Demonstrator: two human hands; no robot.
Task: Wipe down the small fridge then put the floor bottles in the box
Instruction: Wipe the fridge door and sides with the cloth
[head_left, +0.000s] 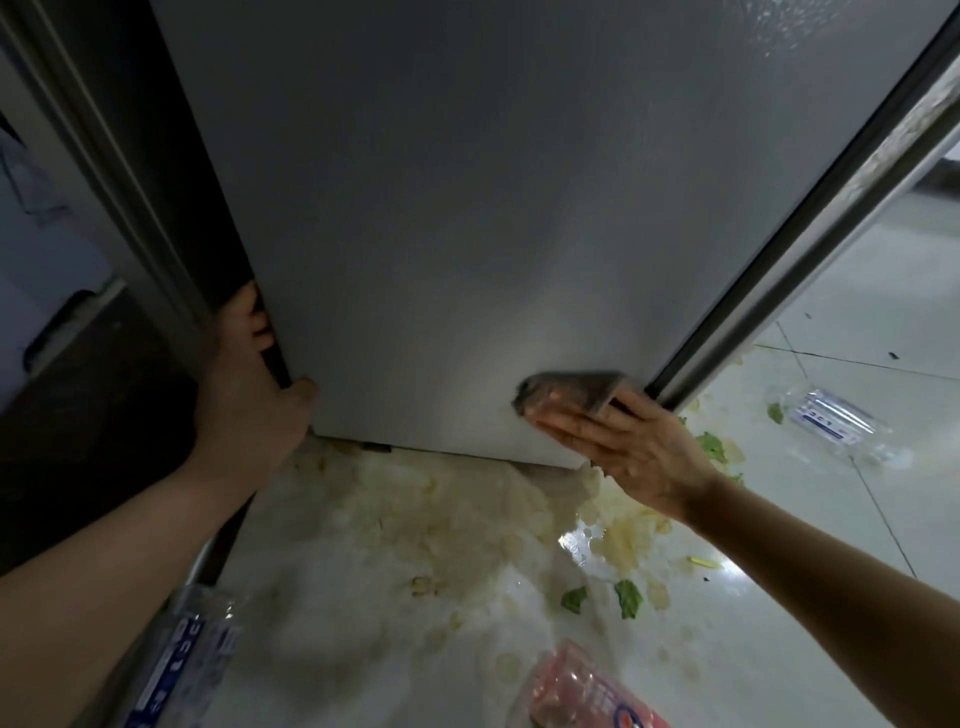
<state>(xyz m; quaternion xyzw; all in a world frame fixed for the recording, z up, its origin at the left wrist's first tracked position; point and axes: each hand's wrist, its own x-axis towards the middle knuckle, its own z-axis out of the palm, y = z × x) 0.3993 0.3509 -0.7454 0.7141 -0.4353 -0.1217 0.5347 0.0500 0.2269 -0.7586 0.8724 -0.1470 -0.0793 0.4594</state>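
Clear crumpled plastic bottle with a blue label (192, 670) lying on the pale tiled floor (852, 322) at lower left. Above it, left hand (249, 395) curled round the left edge of the small grey fridge (441, 208), gripping it. Further right, pinkish plastic bottle (576, 691) on the floor amid spilled yellowish mush and green leaf scraps (626, 597). Right hand (618, 447), fingers straight, pressing a dark grey cloth (571, 392) flat against the fridge's lower right. At far right, another clear bottle (836, 421) on the tiles.

A glossy pale tiled floor (857, 291) carries the grey fridge (441, 208), three clear plastic bottles (836, 423), yellowish mush (441, 509) and green leaf scraps (628, 597).
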